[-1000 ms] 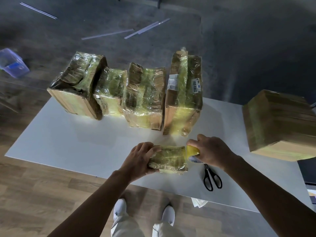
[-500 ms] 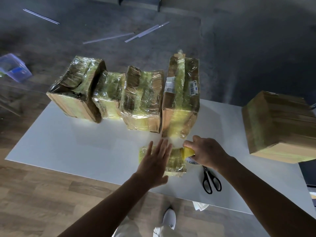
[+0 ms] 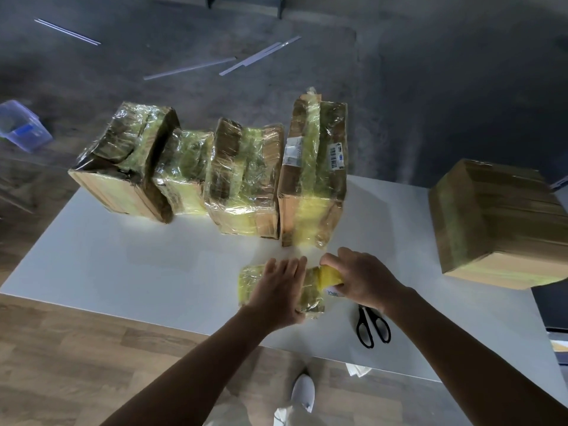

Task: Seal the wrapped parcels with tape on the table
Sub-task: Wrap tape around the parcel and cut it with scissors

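In the head view, the small wrapped parcel [image 3: 250,281] lay near the front edge of the white surface [image 3: 123,265], just in front of a row of four larger film-wrapped parcels [image 3: 246,176] standing along the far edge. The left hand [image 3: 278,292] lay flat on top of it, fingers straight and close together, pressing down. The right hand [image 3: 364,279] was curled round a yellow tape roll [image 3: 331,275] held against the parcel's right end. A strip seemed to run from the roll onto the wrap, but the join was hidden under the left hand. Black scissors [image 3: 372,329] lay on the surface just beside the right wrist, untouched. A large cardboard box [image 3: 498,222] stood well apart to the right.

The step in hand looked like laying and smoothing tape across the small parcel. The next move would likely call for drawing the roll on over the parcel's end with the strip kept taut, while the left hand pinned the light parcel so it could not slide. One hand would then have to come free for the scissors to cut the tape.
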Tool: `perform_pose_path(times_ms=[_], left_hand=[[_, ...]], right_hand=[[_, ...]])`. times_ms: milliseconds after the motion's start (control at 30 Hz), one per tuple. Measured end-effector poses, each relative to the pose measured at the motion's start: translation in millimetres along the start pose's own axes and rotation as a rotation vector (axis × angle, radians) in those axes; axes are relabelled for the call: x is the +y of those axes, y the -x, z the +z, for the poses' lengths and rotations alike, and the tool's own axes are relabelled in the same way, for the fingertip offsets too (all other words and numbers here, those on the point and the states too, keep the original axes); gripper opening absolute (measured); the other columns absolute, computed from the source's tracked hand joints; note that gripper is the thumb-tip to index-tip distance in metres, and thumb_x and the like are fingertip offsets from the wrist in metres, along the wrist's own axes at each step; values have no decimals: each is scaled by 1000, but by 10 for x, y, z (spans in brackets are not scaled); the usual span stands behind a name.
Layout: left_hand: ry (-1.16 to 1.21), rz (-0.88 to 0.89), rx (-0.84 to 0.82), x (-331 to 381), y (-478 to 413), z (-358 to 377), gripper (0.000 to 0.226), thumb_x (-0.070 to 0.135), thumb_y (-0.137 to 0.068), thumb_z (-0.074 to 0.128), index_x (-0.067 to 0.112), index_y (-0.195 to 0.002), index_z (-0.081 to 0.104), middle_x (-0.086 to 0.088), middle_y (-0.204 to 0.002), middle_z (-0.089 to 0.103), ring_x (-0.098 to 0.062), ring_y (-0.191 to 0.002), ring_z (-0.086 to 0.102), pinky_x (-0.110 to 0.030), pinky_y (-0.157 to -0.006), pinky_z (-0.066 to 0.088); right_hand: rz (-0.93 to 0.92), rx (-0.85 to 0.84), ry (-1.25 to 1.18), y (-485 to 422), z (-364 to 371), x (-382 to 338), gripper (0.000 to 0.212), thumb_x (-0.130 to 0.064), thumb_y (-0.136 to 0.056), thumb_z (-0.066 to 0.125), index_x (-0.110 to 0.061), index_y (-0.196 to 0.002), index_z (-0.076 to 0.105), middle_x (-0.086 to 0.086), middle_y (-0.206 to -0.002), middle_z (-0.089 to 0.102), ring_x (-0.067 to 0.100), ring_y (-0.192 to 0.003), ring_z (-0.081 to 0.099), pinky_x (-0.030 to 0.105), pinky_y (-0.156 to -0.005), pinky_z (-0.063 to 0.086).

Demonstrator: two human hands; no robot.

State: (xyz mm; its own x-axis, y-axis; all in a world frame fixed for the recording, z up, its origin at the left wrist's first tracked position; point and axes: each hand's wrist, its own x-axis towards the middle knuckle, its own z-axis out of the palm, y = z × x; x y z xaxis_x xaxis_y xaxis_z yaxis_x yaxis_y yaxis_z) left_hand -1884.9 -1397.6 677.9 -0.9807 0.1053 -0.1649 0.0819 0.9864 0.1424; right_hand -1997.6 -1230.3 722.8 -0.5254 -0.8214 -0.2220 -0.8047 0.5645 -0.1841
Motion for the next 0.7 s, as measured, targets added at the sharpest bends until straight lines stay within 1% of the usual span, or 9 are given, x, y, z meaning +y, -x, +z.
perform_pose_path(times_ms=[67,133,200,267,333,433,533,600,700], left_hand=[[38,72,74,-63,54,78,97,52,-64,61,5,-144,33,-8,-117,57,-26,-101,56,-42,-91,44],[24,134,123,-119,96,103,97,57,-62,59,7,-142,38,-5,-108,61,-23,-91,58,-37,-82,48],[-1,165,154,-185,133,87,98,63,-61,55,7,-140,40,-4,-107,62,-22,-90,58,-35,-82,49],[3,170,171,-260,180,71,96,63,-60,54,7,-137,42,-4,-110,63,-22,-92,60,-35,-84,50],[8,180,176,-306,213,71,89,62,-57,57,10,-129,46,-4,-112,64,-22,-94,61,-35,-85,49],[15,167,149,-296,191,52,84,60,-52,64,12,-120,50,-4,-109,65,-23,-93,61,-35,-84,50],[25,131,118,-294,158,32,85,60,-48,65,12,-117,54,-3,-105,65,-23,-92,61,-34,-83,48],[26,112,96,-295,156,24,87,61,-46,66,12,-117,55,-2,-105,65,-22,-92,61,-34,-84,48],[30,98,89,-293,155,39,92,60,-46,68,10,-122,54,-3,-107,65,-22,-94,61,-35,-86,48]], right_hand=[[30,-38,-152,99,69,102,52,-37,-82,71,-37,-126,44,-2,-103,52,18,-85,57,28,-72,49],[39,-50,-290,192,127,164,57,-38,-81,74,-44,-125,39,-7,-110,51,14,-90,56,29,-74,51],[5,-22,-317,244,162,162,64,-38,-78,76,-47,-126,35,-8,-114,53,12,-92,57,30,-75,54],[-29,9,-353,252,181,104,67,-31,-78,76,-46,-129,35,-8,-118,54,12,-94,58,28,-76,55],[-28,25,-422,260,216,88,67,-24,-77,74,-44,-130,37,-10,-125,54,13,-101,57,30,-80,54],[20,17,-499,297,223,88,65,-25,-77,74,-46,-128,40,-15,-126,55,13,-105,57,32,-84,52],[-71,102,-325,261,58,34,66,-33,-72,81,-38,-129,47,-7,-115,64,16,-91,63,27,-72,50],[-155,150,-154,244,-110,-4,68,-29,-68,83,-31,-128,51,1,-101,69,19,-77,64,26,-67,45],[-113,137,-45,236,-379,6,67,-30,-70,82,-32,-131,54,1,-104,69,22,-80,61,28,-71,39]])
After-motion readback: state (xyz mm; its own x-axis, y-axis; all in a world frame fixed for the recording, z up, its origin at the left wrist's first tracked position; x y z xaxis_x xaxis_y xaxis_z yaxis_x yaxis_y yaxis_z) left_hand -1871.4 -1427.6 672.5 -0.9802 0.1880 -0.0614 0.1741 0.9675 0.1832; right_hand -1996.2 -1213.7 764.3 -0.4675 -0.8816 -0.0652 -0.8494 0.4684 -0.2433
